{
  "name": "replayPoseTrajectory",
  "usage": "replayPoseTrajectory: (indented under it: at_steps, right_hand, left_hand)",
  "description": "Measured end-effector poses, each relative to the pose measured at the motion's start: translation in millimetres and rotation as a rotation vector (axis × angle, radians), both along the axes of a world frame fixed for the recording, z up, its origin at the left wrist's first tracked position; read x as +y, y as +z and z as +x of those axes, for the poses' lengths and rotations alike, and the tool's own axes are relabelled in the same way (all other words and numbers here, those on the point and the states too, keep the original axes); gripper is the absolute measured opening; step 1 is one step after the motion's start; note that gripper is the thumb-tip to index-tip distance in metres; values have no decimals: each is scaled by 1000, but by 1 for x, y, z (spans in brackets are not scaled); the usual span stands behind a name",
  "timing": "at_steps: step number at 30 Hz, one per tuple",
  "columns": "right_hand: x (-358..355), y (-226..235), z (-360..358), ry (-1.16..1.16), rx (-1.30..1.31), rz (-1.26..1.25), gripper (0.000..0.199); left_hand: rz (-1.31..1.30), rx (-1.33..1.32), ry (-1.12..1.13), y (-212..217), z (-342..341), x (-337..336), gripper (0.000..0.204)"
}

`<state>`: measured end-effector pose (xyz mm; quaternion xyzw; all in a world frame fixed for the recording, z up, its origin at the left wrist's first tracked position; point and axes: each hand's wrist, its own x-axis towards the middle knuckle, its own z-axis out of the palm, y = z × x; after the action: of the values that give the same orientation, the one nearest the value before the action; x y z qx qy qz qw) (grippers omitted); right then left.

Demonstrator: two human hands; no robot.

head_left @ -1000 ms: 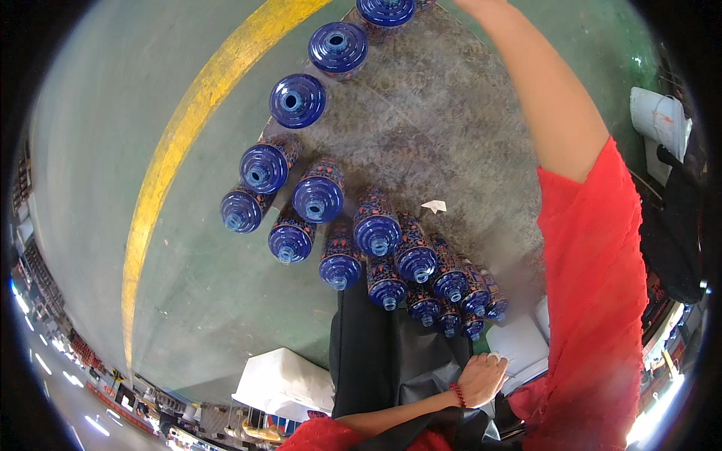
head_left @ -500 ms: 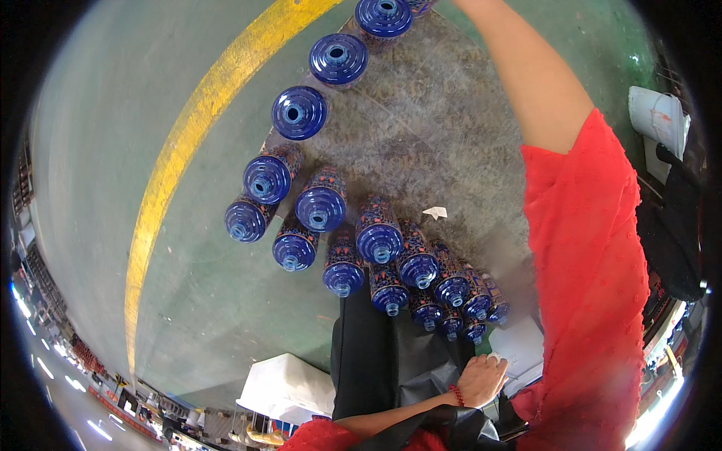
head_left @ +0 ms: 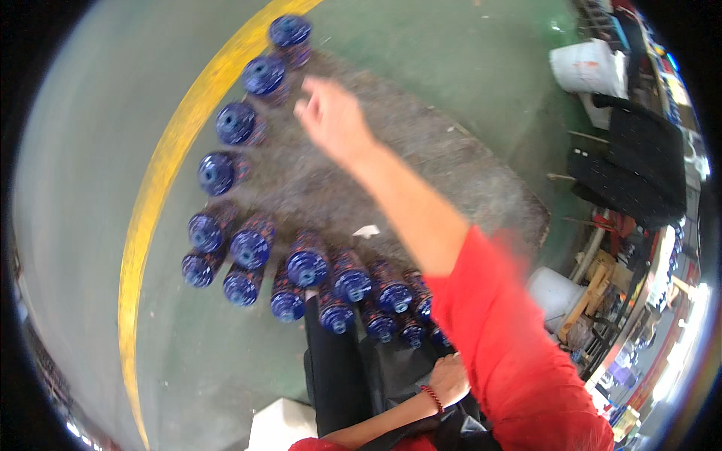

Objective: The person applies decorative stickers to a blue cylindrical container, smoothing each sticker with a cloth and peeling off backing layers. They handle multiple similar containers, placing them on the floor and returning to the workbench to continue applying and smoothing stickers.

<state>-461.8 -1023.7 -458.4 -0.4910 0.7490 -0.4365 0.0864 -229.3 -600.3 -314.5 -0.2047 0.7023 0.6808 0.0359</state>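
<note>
A careless sweep of the right hand [head_left: 335,120] could clip a bottle [head_left: 265,77] by the table's [head_left: 470,184] far left corner; standing so near the edge, it might topple off. Those fingers curl slightly apart, holding nothing; the left hand's [head_left: 450,379] I can't tell. I count seventeen bottles, along left and near edges, one scrap [head_left: 367,231].
</note>
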Motion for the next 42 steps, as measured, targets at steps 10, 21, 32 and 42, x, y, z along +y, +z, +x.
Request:
replayPoseTrajectory:
  at_steps: [10,21,32,42]
  right_hand:
    - [265,152,-25,26,-145,259,29]
    - [672,495,30,-318,361,586,28]
    - [1221,646,245,-1548,361,336,22]
    - [1258,585,348,-1531,175,511,51]
  left_hand:
    - [-271,74,-547,-2,-10,27,26]
    - [-428,173,-764,-39,40,42,30]
    - [-305,178,-662,52,56,124,17]
    - [-280,888,-952,324,-18,366,8]
